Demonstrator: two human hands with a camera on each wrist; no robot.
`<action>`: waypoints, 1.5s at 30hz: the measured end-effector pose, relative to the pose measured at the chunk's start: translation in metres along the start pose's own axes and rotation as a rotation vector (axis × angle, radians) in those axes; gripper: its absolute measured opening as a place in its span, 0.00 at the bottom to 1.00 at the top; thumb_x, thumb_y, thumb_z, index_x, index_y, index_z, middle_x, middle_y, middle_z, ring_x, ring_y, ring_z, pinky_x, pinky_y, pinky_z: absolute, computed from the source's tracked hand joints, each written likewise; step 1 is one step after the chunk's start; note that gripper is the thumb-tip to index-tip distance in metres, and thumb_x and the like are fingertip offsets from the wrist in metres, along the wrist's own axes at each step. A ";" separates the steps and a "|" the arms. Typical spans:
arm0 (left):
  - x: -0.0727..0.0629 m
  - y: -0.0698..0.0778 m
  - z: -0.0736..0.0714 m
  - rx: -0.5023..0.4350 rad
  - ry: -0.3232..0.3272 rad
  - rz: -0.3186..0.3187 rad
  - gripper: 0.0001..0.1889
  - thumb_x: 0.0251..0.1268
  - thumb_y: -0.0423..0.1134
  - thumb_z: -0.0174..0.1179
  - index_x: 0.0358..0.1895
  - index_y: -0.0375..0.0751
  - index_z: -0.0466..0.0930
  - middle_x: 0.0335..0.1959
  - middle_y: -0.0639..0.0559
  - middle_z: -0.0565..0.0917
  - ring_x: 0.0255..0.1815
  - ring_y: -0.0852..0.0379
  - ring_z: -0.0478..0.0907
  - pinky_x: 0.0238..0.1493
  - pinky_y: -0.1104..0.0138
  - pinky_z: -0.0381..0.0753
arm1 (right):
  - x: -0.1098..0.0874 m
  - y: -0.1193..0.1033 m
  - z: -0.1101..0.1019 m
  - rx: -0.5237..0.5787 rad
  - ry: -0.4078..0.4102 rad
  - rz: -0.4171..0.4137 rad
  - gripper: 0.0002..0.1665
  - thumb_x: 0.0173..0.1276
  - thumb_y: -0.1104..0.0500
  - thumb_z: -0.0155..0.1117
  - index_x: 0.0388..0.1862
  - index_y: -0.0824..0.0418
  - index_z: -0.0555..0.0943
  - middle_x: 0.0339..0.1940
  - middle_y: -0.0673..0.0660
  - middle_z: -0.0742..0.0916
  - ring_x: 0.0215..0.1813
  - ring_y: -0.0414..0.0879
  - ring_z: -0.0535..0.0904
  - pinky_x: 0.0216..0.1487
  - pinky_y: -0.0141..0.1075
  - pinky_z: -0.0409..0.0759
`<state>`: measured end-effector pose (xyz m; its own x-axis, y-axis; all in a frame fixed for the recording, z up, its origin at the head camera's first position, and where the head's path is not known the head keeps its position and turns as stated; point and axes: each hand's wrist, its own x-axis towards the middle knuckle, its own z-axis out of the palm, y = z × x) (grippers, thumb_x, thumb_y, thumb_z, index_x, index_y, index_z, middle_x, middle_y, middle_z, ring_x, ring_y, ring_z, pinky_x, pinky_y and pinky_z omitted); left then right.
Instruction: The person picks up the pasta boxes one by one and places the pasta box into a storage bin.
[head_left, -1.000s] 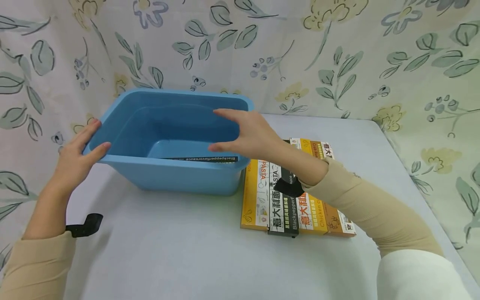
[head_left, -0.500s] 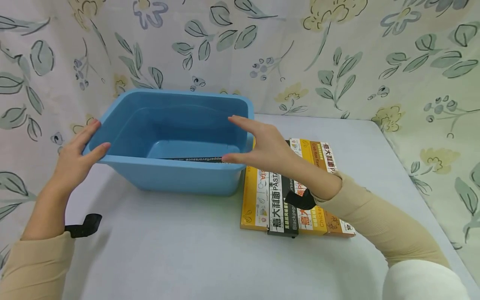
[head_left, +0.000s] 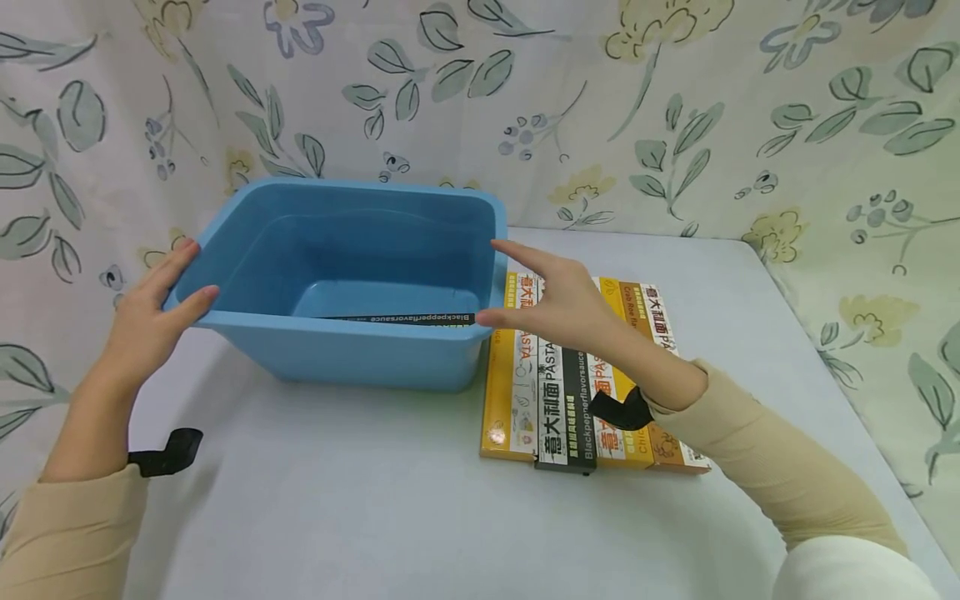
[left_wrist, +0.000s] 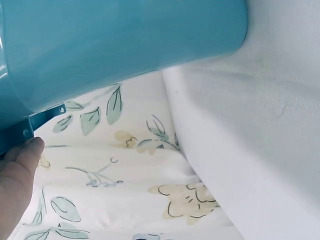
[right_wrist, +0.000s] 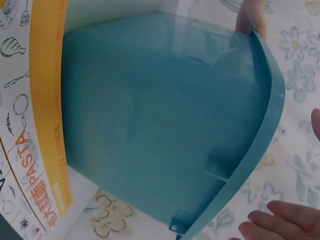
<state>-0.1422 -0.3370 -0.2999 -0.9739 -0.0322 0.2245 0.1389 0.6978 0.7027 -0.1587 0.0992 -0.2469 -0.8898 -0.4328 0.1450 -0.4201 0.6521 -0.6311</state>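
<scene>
A blue plastic bin (head_left: pixel 360 354) stands on the left half of the table. My left hand (head_left: pixel 150 325) grips its left rim, thumb at the near corner; in the left wrist view its fingertips (left_wrist: pixel 34 147) meet the underside of the rim. Inside the bin lies a black box (head_left: pixel 420 318) lettered "Blackpepperflavorsauce". My right hand (head_left: pixel 562 300) is held at the bin's right end, thumb and fingers spread wide with nothing between them. Below that hand, several pasta boxes lie side by side, among them a yellow box (head_left: pixel 497 421) and a black-and-white box (head_left: pixel 579 442).
The white tabletop (head_left: pixel 337 500) extends in front of the bin and to the right of the boxes. A flower-printed cloth (head_left: pixel 465 100) hangs behind the table and at its sides. The yellow box (right_wrist: pixel 50 100) lies right against the bin's end in the right wrist view.
My right hand has moved right, from over the inside of the bin to its right rim, still spread. The left hand, bin and boxes have stayed in place.
</scene>
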 end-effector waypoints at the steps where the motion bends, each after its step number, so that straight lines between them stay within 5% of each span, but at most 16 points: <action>1: 0.000 0.000 0.000 0.001 0.000 -0.001 0.36 0.73 0.46 0.48 0.78 0.43 0.44 0.79 0.41 0.43 0.75 0.30 0.37 0.62 0.27 0.38 | -0.001 0.002 0.000 -0.001 0.005 0.003 0.53 0.53 0.45 0.77 0.75 0.54 0.65 0.73 0.55 0.70 0.74 0.53 0.62 0.69 0.54 0.64; 27: -0.001 -0.003 0.001 -0.025 -0.007 -0.011 0.37 0.73 0.46 0.48 0.79 0.46 0.43 0.79 0.44 0.42 0.76 0.31 0.36 0.61 0.26 0.37 | -0.029 0.037 -0.001 0.000 -0.015 0.157 0.53 0.56 0.46 0.75 0.77 0.53 0.60 0.76 0.57 0.65 0.75 0.59 0.57 0.68 0.62 0.60; 45: 0.000 -0.002 0.001 -0.028 -0.001 -0.021 0.37 0.72 0.45 0.48 0.79 0.45 0.43 0.79 0.42 0.42 0.75 0.27 0.38 0.61 0.26 0.39 | -0.074 0.055 -0.018 0.023 -0.001 0.270 0.58 0.56 0.45 0.75 0.79 0.52 0.54 0.77 0.64 0.61 0.74 0.68 0.55 0.67 0.65 0.58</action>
<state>-0.1424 -0.3375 -0.3024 -0.9770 -0.0459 0.2082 0.1229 0.6764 0.7262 -0.1198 0.1785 -0.2786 -0.9687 -0.2461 -0.0315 -0.1638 0.7295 -0.6641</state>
